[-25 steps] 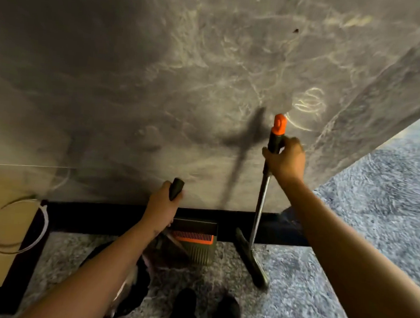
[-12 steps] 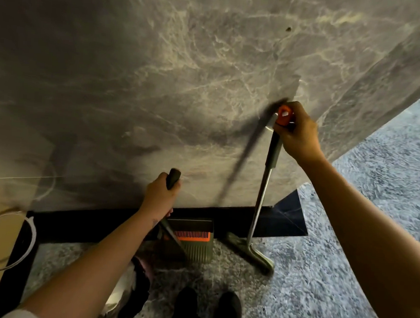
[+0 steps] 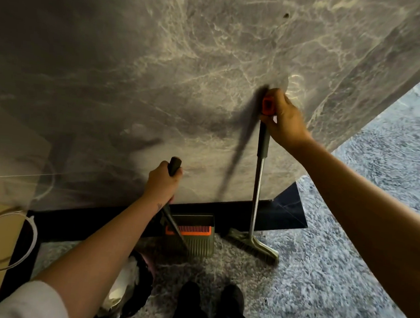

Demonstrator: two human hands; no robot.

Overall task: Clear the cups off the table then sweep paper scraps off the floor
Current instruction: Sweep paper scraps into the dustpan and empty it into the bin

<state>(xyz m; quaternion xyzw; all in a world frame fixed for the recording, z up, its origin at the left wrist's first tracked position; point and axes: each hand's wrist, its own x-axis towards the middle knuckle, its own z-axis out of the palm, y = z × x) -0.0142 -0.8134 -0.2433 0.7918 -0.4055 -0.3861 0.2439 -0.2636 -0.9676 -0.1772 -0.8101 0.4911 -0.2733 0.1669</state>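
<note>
Our right hand (image 3: 283,119) curls tight round the orange tip of the broom (image 3: 258,187), which stands nearly upright with its bristle head on the speckled floor (image 3: 345,267), at the foot of a black baseboard (image 3: 237,213). Just left of it sits the dustpan (image 3: 198,245), our left hand (image 3: 161,182) wrapped round its dark handle. A grey marble panel (image 3: 160,68) rises behind both. By our shoes (image 3: 209,300) stands a dark bin (image 3: 145,286) with a white liner.
</note>
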